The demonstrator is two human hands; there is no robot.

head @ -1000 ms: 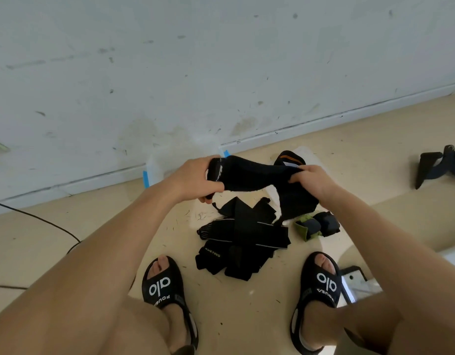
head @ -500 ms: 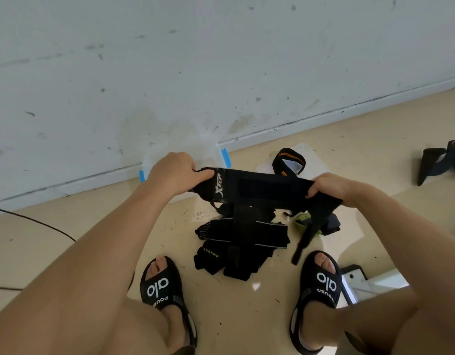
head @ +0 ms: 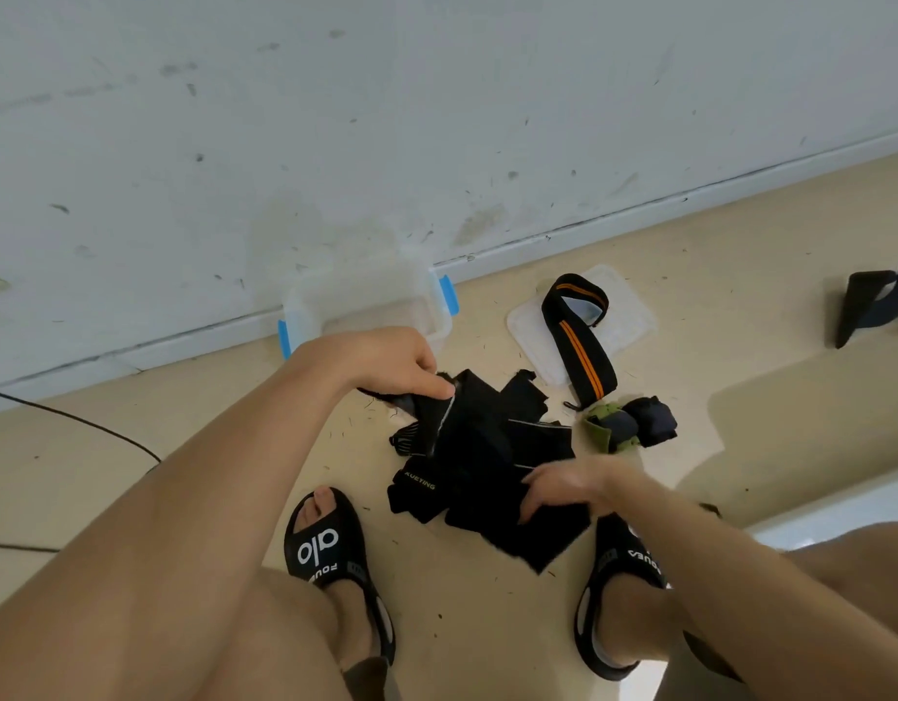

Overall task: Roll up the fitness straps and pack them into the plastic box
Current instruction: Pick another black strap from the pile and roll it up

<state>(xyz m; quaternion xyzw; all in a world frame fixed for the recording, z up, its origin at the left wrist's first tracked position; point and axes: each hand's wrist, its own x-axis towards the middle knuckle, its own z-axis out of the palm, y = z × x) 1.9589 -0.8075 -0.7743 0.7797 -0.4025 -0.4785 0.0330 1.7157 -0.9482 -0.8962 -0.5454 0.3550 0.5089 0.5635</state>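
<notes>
Beige floor by a scuffed wall: the strap [head: 457, 422], stretched between both hands a moment ago, now hangs from the left hand [head: 386, 361], fingers pinching its end. Right hand [head: 563, 485] blurs, fingers spread, over the pile [head: 487, 478]. Rolling hasn't begun; the box [head: 305, 316] waits far left.

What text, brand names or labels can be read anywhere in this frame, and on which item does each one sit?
"XUEYING": small pale letters on a black strap in the pile on the floor.
"alo": large white letters on the left sandal, upside down to the camera.
Smaller white print below it, about "FOU", cut off and not readable in full.
White print on the right sandal, partly hidden; ends in about "OUEA".
No other text can be read.
</notes>
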